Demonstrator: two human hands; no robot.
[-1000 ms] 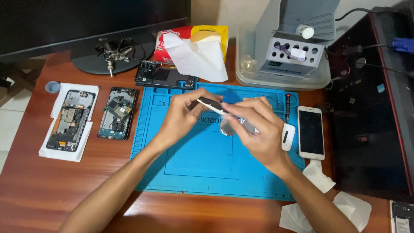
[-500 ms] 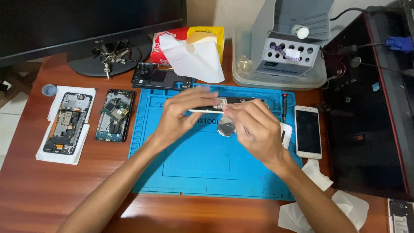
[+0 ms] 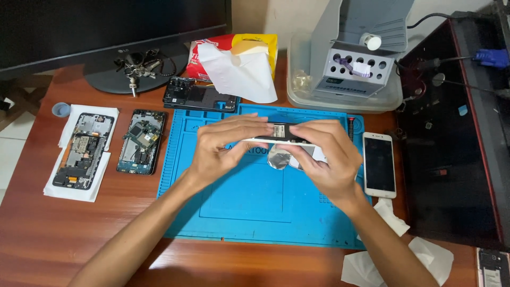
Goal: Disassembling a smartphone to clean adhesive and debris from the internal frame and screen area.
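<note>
Reddish wood shows round the edges of the worktop [image 3: 32,250], with a blue repair mat [image 3: 239,207] spread across its middle; I take that mat as my landmark. Above its upper centre both hands hold a thin phone part [image 3: 276,134] edge-on between them; the left hand [image 3: 223,146] has its fingers curled round the near end, the right hand [image 3: 324,157] pinches the other end, neither quite closed flat. Left of the mat lie two opened phones [image 3: 141,142]; right of it rests a white phone [image 3: 379,165]; behind it sits a tissue pack [image 3: 239,66]. To my eye, steady even pressure and keeping the part low over the mat would serve best; twisting might bend it.
</note>
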